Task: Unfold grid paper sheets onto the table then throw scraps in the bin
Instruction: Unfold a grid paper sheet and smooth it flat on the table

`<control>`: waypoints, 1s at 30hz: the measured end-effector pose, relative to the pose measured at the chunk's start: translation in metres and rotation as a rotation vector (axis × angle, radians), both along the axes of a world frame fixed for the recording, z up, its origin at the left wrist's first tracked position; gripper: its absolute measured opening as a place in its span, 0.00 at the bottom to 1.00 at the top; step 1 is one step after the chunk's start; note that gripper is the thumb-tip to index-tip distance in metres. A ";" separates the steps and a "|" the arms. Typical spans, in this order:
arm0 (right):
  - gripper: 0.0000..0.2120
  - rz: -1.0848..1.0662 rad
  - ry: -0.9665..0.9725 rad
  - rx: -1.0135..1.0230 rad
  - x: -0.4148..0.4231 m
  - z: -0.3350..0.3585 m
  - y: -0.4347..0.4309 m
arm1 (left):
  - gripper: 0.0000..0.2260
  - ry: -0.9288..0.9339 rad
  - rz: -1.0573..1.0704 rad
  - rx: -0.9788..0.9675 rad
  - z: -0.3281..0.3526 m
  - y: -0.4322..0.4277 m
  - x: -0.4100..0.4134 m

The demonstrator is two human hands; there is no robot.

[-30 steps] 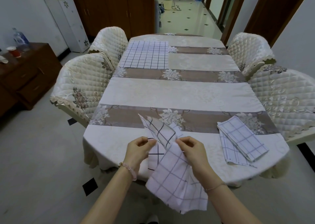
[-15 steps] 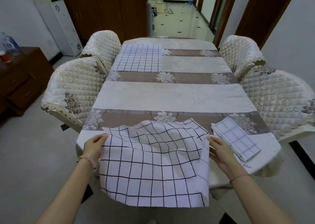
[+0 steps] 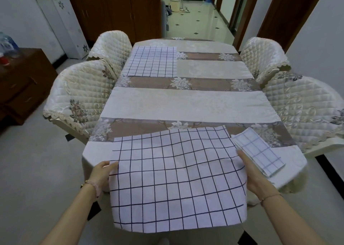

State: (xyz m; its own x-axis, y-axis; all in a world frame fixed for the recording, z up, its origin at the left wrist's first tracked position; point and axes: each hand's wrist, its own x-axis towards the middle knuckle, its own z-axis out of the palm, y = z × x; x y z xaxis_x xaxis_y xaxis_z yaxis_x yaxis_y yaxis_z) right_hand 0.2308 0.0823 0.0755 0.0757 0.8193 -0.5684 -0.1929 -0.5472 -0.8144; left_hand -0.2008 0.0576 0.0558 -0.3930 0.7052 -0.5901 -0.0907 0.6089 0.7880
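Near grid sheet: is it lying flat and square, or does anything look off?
The near grid sheet is not settled: its near part overhangs the table edge and its middle ripples, with left hand and right hand at its sides.

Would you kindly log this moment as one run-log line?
unfolded sheet overhangs table | left hand pinches edge | right hand at edge, grip unclear | folded sheets nearby

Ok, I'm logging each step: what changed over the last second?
The folded grid paper sheet was opened out flat, its far part on the table, its near part overhanging. The left hand and right hand moved apart to its side edges. The spread sheet at the far end and the folded stack stayed put.
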 end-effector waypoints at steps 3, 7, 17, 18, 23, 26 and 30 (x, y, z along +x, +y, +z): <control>0.05 0.054 -0.299 -0.013 0.000 0.002 -0.006 | 0.17 -0.065 -0.081 -0.042 -0.004 -0.007 -0.008; 0.08 0.011 -0.424 -0.017 0.001 -0.006 -0.013 | 0.22 -0.110 -0.176 -0.069 -0.005 -0.012 -0.011; 0.19 -0.044 -0.456 0.149 0.005 0.016 -0.018 | 0.18 0.166 -0.127 0.141 0.034 -0.002 -0.004; 0.19 -0.070 -0.446 0.170 0.008 0.022 -0.020 | 0.15 0.148 -0.120 0.181 0.041 0.002 -0.001; 0.11 -0.286 -0.427 0.260 0.042 0.059 -0.046 | 0.10 0.074 -0.195 0.367 0.079 0.031 0.033; 0.07 -0.463 -0.454 0.298 0.072 0.075 -0.087 | 0.09 0.031 -0.327 0.452 0.095 0.053 0.076; 0.06 -0.741 -0.523 0.277 0.114 0.075 -0.167 | 0.09 -0.081 -0.544 0.513 0.108 0.072 0.158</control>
